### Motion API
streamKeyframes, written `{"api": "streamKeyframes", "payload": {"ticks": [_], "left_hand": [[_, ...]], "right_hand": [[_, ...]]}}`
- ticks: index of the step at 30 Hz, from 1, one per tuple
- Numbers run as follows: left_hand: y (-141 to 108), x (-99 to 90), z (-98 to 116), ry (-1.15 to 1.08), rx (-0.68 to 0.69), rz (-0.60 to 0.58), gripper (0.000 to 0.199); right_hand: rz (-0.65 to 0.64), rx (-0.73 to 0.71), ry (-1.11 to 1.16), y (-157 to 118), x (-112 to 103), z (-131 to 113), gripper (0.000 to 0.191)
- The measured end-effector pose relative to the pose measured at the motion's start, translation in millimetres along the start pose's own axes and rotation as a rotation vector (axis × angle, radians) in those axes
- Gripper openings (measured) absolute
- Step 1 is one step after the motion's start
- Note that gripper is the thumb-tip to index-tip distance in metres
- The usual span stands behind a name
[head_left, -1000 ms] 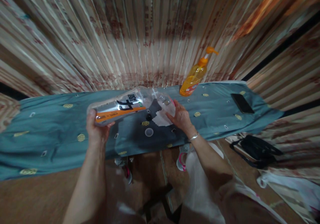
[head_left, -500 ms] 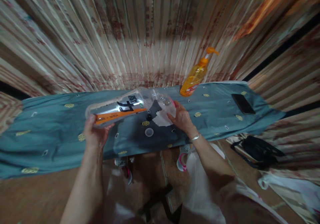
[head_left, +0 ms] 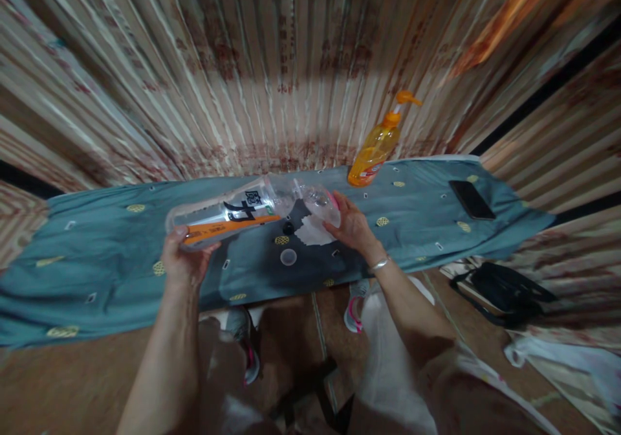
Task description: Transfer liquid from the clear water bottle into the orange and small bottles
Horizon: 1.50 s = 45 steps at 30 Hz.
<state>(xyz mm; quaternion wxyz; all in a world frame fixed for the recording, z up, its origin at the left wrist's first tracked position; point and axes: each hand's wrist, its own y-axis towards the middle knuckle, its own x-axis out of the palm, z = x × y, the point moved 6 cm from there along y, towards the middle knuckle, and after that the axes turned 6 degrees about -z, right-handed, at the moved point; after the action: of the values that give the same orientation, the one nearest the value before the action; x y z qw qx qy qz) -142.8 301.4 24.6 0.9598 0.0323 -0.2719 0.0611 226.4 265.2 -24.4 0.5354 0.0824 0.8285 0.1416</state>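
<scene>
My left hand [head_left: 187, 254] is closed around one end of a clear plastic container [head_left: 228, 215] with black characters and an orange band, held tilted over the cloth. My right hand [head_left: 352, 224] grips a smaller clear plastic piece [head_left: 317, 200], rounded and pink at the edge near my fingers. Its narrow end points left toward the container; whether the two touch, I cannot tell. Beneath them lie a torn-edged whitish sheet [head_left: 313, 231], a small round black thing [head_left: 288, 228] and a small clear disc [head_left: 288, 257].
A blue-green cloth with pineapple prints [head_left: 116, 254] covers the narrow table. An orange pump bottle [head_left: 373, 153] stands at the back, and a dark phone [head_left: 471, 200] lies on the right. Striped curtains [head_left: 272, 66] hang behind. A black bag [head_left: 504, 286] rests at lower right.
The container has turned slightly in my left hand, so its print sits a little lower. A foot below the table has come further into view. Both hands keep their hold.
</scene>
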Motion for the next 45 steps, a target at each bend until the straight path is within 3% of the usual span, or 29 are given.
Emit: {"api": "streamKeyframes", "payload": {"ticks": [8, 16, 31, 45], "left_hand": [[3, 1.0, -5, 0.001, -0.036, 0.080, 0.026], [3, 16.4, 4, -0.010, 0.000, -0.054, 0.054], [0, 24.3, 5, -0.013, 0.000, -0.066, 0.040], [-2, 22.8, 15, -0.029, 0.070, -0.009, 0.055]], "right_hand": [[-0.033, -0.006, 0.045, 1, -2, -5, 0.076], [-0.013, -0.013, 0.038, 2, -5, -7, 0.074], [-0.005, 0.031, 0.089, -3, -10, -10, 0.069], [0.012, 0.024, 0.042, -1, -2, -7, 0.092]]}}
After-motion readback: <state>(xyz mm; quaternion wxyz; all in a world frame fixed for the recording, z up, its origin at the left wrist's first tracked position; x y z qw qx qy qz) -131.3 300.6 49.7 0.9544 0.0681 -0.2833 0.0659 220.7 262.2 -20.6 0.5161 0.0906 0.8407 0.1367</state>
